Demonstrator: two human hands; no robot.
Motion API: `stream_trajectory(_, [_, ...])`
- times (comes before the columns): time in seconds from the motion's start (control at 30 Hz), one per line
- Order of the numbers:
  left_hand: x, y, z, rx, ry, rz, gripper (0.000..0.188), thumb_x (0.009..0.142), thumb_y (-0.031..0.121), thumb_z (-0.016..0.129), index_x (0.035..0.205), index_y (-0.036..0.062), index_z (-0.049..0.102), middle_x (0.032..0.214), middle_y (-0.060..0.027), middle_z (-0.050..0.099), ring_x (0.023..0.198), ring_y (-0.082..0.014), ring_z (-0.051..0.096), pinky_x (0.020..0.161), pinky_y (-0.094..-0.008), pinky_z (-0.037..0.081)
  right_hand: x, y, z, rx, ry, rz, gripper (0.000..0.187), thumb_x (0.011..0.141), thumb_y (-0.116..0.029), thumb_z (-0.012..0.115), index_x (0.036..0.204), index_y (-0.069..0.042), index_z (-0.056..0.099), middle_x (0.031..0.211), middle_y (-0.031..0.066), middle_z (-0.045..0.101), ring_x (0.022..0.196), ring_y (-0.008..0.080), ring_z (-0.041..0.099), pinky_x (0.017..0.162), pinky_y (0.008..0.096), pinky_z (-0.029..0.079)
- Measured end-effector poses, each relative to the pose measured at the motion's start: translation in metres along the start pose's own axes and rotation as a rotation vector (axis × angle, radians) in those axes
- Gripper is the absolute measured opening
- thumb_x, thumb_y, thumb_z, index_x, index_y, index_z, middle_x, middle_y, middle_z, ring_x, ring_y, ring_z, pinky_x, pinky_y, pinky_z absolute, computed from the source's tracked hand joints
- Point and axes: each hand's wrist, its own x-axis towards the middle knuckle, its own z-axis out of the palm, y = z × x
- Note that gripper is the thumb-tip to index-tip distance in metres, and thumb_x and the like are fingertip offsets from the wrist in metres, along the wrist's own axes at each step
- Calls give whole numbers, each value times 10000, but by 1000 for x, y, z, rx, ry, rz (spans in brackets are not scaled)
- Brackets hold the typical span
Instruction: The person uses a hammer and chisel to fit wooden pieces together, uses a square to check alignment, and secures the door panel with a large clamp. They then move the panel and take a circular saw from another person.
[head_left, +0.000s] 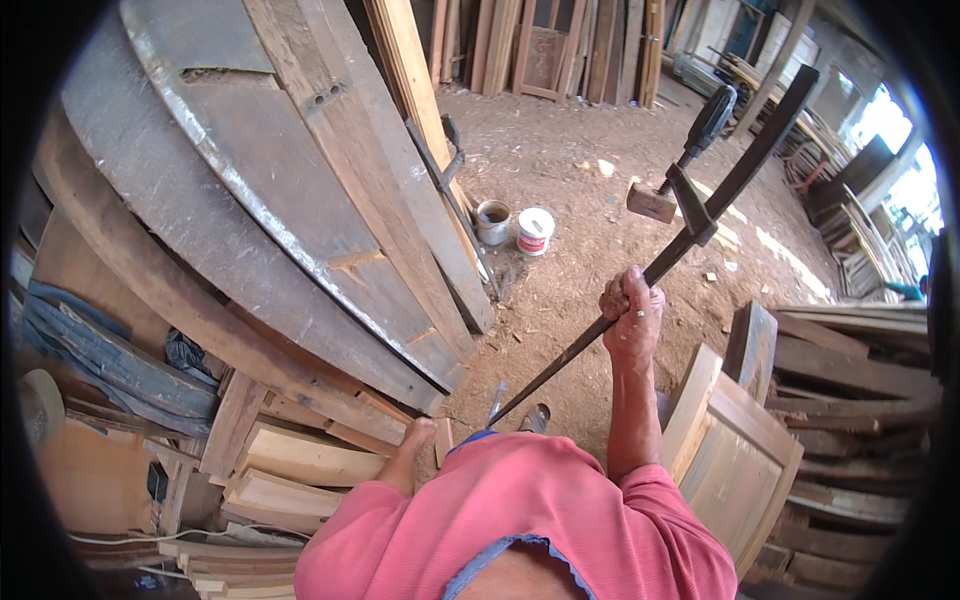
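My right hand [632,312] is closed around the dark steel bar of a long bar clamp [700,215], about mid-length. The bar slants from the ground by my feet up to the right. Its sliding jaw with a black handle [708,118] and a wooden pad [651,202] sits above my fist. My left hand [417,433] reaches down to the left and rests against short pale wood pieces [300,458] at the foot of the leaning boards. Its fingers are hidden, so its grip is unclear. My pink shirt fills the lower edge.
Large grey wooden door panels [270,170] lean at the left. Two small cans [514,227] stand on the sawdust-covered dirt floor [580,150]. A curved wooden frame piece [735,455] and stacked planks [860,380] are at the right. More boards line the back wall.
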Motion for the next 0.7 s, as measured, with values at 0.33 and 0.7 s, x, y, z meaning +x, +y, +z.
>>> stream_trajectory(0.33, [-44, 37, 62, -755, 124, -410, 306, 930, 241, 611, 1094, -3, 693, 969, -82, 707, 864, -188, 638, 801, -351, 506, 222, 153, -28, -472, 32, 4, 381, 968, -224, 692, 618, -137, 569, 599, -96, 432, 551, 21, 321, 503, 258, 241])
stream_trajectory(0.7, [5, 117, -15, -800, 272, -348, 285, 935, 239, 621, 1110, 23, 684, 924, -41, 671, 785, -139, 615, 704, -302, 504, 347, 327, -40, -1032, 64, 4, 421, 1008, -369, 604, 743, -44, 568, 629, -16, 414, 615, 93, 387, 529, 323, 350])
